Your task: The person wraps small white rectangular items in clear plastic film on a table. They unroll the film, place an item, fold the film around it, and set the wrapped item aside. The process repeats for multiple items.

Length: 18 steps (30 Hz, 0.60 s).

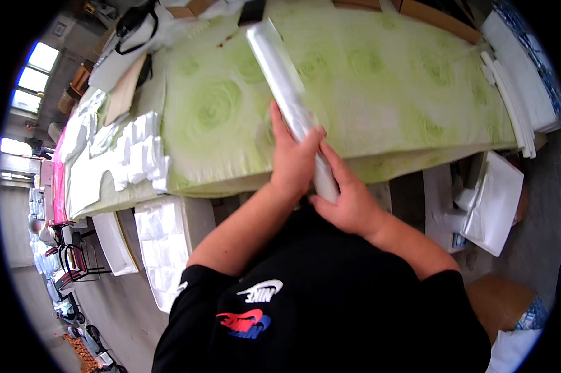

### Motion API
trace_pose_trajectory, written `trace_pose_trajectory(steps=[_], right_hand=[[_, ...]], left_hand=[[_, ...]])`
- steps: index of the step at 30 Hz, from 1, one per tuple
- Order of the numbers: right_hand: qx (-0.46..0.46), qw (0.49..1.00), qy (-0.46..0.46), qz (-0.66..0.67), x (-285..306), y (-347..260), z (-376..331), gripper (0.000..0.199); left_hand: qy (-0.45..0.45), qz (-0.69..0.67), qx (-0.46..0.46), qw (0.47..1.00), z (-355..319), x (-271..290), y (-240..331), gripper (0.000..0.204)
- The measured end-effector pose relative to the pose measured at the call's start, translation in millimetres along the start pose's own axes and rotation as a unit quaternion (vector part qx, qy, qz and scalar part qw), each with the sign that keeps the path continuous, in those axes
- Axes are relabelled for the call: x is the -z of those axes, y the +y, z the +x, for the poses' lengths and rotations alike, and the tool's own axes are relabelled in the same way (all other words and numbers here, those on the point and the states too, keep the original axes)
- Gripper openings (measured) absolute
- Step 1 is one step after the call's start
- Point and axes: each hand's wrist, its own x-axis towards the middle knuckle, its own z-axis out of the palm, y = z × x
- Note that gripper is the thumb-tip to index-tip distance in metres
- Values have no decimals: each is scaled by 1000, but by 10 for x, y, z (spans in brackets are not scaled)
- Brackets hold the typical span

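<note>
A long roll of clear plastic sheeting [280, 68] lies slanted over a table covered with a green patterned cloth [380, 81]. Its near end comes down to my body at the table's front edge. My left hand [291, 158] wraps around the roll from the left side. My right hand [349, 196] grips the roll's lower end from the right. Both hands sit close together on the roll, just over the table's front edge.
Stacks of white folded pieces [137, 152] lie on the table's left part, and more fill a box [165, 248] on the floor. White flat stacks [517, 93] sit at the table's right end. A white bag [495, 202] and cardboard lie on the floor at right.
</note>
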Motion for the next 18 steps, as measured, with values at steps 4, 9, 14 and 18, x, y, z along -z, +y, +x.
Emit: trace_pose_trajectory(steps=[4,9,14,18], right_hand=[[-75,997,-13,12,60,-39,-7,93],[-127,992,11,17,132,39,-57,91],[-158,987,1,-20,267,12,-223,89],[-204,977,-27,-59,430,-226,-263,89]], left_hand=[[-23,10,-29,999,-74,-60,16,88],[-66,149,-163,973,224,-6,-150,73],[-116,268,-68,954,1070,269,-6,65],[-104,264,78,956,1696,421,271,72]])
